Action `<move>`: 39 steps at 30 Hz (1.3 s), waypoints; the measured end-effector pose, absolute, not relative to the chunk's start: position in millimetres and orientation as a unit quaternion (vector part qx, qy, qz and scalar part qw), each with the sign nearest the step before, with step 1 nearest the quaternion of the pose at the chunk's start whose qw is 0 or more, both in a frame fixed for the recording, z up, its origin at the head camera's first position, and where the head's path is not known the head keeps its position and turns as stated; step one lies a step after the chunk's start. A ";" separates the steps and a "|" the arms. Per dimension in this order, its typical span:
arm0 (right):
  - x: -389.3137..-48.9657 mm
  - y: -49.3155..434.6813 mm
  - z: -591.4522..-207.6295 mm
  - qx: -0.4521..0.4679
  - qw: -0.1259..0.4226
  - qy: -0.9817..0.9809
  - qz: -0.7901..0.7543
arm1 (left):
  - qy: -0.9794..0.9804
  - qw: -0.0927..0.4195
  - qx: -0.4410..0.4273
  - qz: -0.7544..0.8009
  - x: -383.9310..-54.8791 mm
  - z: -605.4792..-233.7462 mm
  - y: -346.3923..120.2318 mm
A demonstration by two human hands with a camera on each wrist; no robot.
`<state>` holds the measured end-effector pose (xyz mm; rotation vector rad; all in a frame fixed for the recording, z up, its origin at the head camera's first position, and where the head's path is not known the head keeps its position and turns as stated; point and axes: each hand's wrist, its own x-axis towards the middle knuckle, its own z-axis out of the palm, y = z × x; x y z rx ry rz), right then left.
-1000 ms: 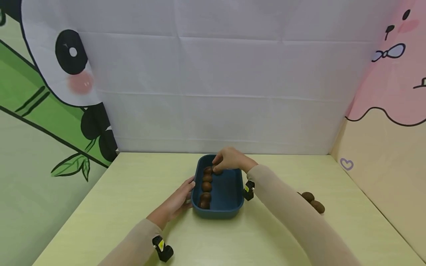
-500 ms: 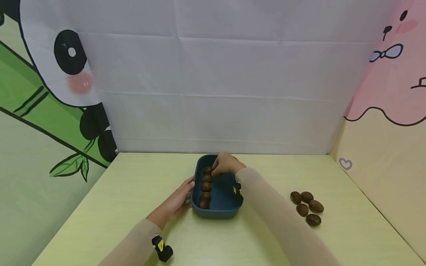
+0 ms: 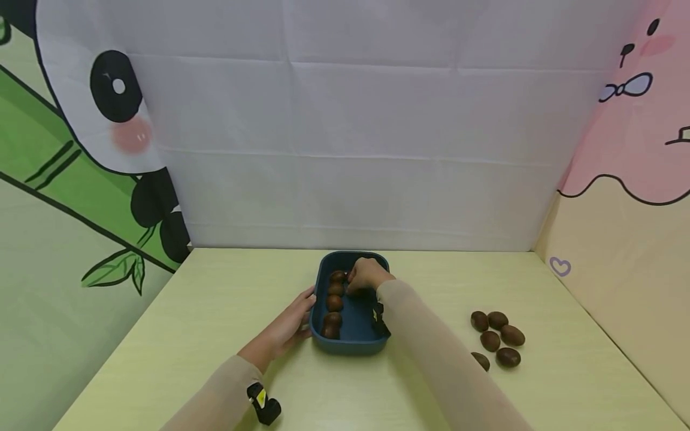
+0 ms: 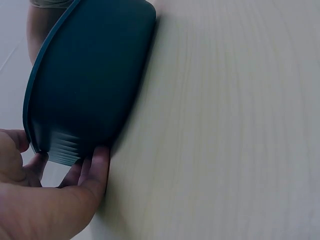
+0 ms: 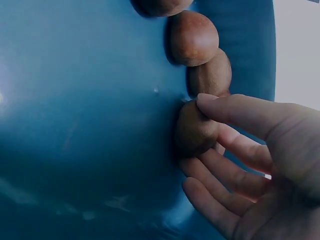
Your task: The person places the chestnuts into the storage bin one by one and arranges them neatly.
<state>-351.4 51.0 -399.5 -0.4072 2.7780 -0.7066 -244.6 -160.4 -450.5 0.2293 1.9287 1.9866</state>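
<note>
A dark blue rectangular box [image 3: 349, 347] stands at mid-table, longer from front to back. My left hand [image 3: 291, 320] holds its left side, with the thumb at the rim and the fingers low against the outer wall [image 4: 85, 85]. Inside, several smooth brown egg-shaped things [image 3: 335, 303] form a row along the left wall. Reaching into the far part of the box, my right hand [image 3: 369, 274] pinches one brown egg-shaped thing [image 5: 195, 131] between thumb and fingers. In the right wrist view it sits low over the box floor, close beside the row.
Several more brown egg-shaped things [image 3: 490, 341] lie loose on the pale wooden table [image 3: 259, 281] at the right. The right sleeve [image 3: 431, 335] partly covers one of them. A white sheet [image 3: 345, 149] hangs behind the table, and printed panels flank it.
My right hand has gone lower into the box and slightly towards me. Its sleeve has shifted left, uncovering more of the loose brown things. The left hand keeps its hold on the box.
</note>
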 end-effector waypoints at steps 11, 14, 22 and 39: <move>-350.1 50.9 -401.9 -0.136 0.115 0.953 -0.244 | 0.680 0.181 0.087 0.706 -243.7 -451.0 -161.5; -348.4 52.1 -399.6 -0.136 0.118 0.952 -0.248 | 0.680 0.181 0.087 0.705 -244.1 -451.2 -161.0; -347.5 58.2 -386.5 -0.168 0.115 0.947 -0.247 | 0.679 0.178 0.084 0.707 -244.6 -452.8 -160.1; -345.9 93.7 -351.2 -0.252 0.133 0.926 -0.247 | 0.685 0.166 0.072 0.706 -248.8 -457.6 -157.6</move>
